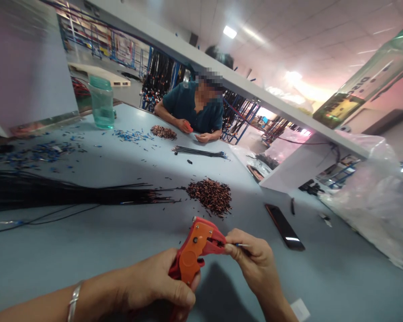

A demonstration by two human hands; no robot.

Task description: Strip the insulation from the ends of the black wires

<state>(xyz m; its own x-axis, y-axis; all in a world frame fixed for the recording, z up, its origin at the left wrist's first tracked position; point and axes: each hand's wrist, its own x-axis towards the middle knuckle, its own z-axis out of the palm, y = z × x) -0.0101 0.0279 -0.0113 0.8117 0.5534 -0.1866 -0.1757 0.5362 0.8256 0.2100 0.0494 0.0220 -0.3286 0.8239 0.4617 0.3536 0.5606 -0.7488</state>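
Observation:
My left hand [164,279] is wrapped round the handles of an orange and red wire stripper [191,257], held above the table with its jaws toward the right. Between thumb and forefinger, my right hand [251,255] pinches a thin wire [242,245] right at the jaws; a bit of blue and a pale tip show past the fingers. Beyond the tool lies a heap of short black and copper-coloured offcuts [211,197]. To the left of that heap stretches a long bundle of black wires [70,193], its copper-coloured ends pointing at the heap.
A co-worker [195,105] sits across the table, holding a red tool. Blue scraps [43,152] are scattered at left near a green bottle [101,103]. A smaller wire bundle [201,152] lies ahead. A phone [284,226] rests at right, before clear plastic bags [366,201]. A tilted beam crosses above.

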